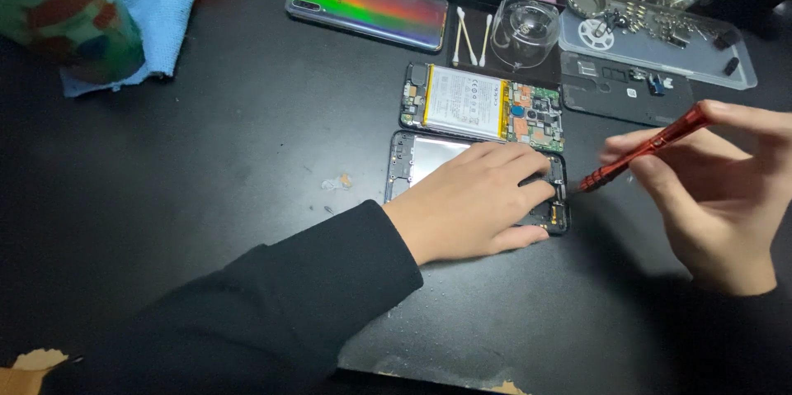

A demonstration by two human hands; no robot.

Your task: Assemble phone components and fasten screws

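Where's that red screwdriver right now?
In the head view, the red screwdriver is at right, held in the right hand, tip beside the phone frame.

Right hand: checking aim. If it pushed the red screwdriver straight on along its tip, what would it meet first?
Probably the right edge of the open phone frame under the left hand. The right hand holds the red screwdriver tip just beside it; depth is unclear.
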